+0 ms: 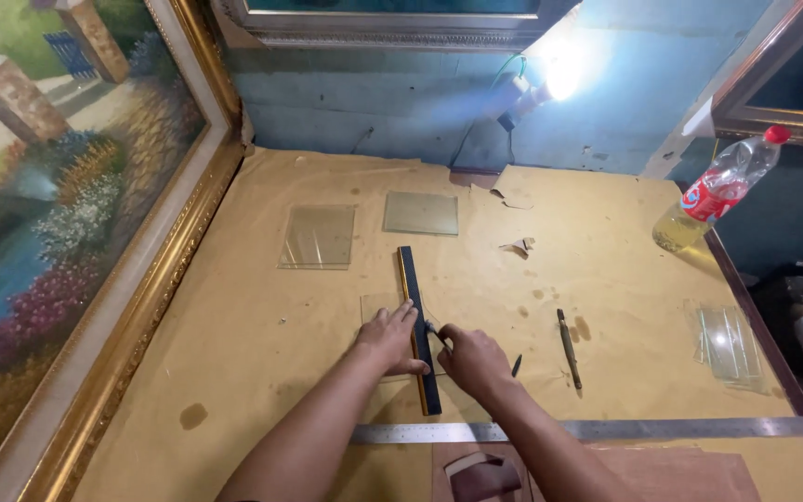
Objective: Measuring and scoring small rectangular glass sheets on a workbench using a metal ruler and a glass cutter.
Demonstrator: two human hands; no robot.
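Left hand (390,336) is pressing flat on the straightedge (417,325), pinning thin, brittle, slippery glass (378,307) beneath; right hand (473,358) is pinching a cutter (432,329) alongside.

The clear glass sheet (378,307) lies partly hidden under the left hand (390,336) and the long dark straightedge with a gold edge (417,325). The small tool in the right hand (476,361) is too covered to tell. The long steel ruler (606,429) runs off the right edge. The big gold-framed garden painting (67,214) is cut off at the left.
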